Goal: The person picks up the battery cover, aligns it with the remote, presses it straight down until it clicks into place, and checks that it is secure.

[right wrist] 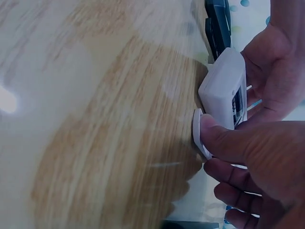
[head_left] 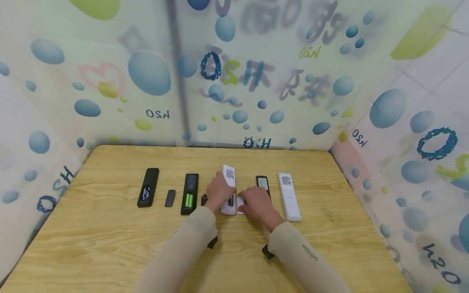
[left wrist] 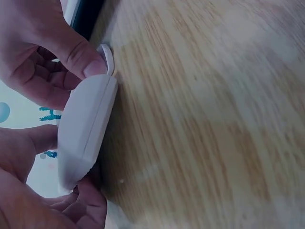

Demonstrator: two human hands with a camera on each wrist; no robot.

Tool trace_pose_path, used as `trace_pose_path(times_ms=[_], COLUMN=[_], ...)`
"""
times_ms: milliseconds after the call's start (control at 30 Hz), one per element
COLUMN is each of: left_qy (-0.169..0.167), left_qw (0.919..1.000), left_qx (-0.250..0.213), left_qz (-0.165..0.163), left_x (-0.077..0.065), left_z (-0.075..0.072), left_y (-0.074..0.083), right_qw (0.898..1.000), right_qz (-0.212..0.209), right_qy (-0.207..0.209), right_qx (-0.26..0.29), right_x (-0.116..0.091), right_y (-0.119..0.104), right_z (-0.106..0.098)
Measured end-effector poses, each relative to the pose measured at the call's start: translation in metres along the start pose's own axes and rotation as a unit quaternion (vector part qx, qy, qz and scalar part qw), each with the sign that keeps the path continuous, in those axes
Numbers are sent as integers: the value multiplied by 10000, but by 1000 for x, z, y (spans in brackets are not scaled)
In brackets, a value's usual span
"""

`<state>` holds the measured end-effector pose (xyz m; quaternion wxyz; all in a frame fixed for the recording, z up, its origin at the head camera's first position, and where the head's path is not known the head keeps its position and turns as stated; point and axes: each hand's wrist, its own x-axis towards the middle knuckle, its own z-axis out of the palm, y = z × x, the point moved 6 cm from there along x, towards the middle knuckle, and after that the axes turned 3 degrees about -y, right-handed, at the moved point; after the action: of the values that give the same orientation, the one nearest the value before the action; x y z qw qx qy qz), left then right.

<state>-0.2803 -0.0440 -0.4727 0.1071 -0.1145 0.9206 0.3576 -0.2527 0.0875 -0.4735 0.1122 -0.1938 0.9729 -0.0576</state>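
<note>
A white remote control (head_left: 229, 172) lies on the table with its back up and its battery compartment uncovered. My left hand (head_left: 219, 190) grips it across the body; in the left wrist view, thumb and fingers sit on opposite sides of the remote. Beside its right edge, my right hand (head_left: 258, 202) pinches a small white battery cover (right wrist: 197, 131). The cover stands close to the remote, its lower edge near the tabletop. Dark contents show in the compartment (right wrist: 237, 106) in the right wrist view, partly hidden by the hands.
Left on the table (head_left: 110, 228) are a black remote (head_left: 149, 181), a loose dark cover (head_left: 170, 198) and an open black remote (head_left: 191, 185) with green batteries (head_left: 189, 200). A dark piece (head_left: 204, 199) peeks out beside my left hand. Rightward lie another black remote (head_left: 262, 182) and a white one (head_left: 289, 197).
</note>
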Motion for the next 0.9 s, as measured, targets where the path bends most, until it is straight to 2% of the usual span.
trace_pose_path(times_ms=[333, 500, 633, 733, 900], left_qy=[-296, -609, -799, -867, -872], left_qw=[9995, 9965, 9900, 9844, 9786], left_qx=[-53, -563, -1150, -1529, -1859], left_qz=[-87, -121, -175, -103, 165], left_x=[5, 8, 8, 5, 0], left_z=[2, 3, 2, -1, -8], left_y=[-5, -9, -12, -13, -14], right_qw=[9996, 9983, 9977, 9979, 9977], right_qz=[59, 279, 327, 269, 205], right_qy=[93, 65, 105, 223, 447], right_qx=[258, 504, 578, 548, 466], right_x=[0, 2, 2, 1, 0], right_y=[3, 7, 9, 10, 12], right_z=[-5, -6, -6, -7, -8])
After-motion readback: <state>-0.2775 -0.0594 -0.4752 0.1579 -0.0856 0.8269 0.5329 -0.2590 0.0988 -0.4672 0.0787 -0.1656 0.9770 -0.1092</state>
